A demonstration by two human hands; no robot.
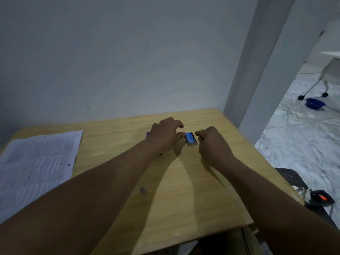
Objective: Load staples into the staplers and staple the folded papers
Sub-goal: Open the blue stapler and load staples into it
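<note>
Wooden table [184, 190] against white wall [110, 61]; blue bowl [315, 103] on marble floor [303, 135]

Both my arms reach forward, bare to the elbow, converging ahead of me. My left hand [166, 134] is knuckles-up, fingers curled, thumb tip pointing right. My right hand [213, 144] sits just beside it, fingers curled under, forefinger and thumb drawn together. What they pinch, I cannot tell.
</note>
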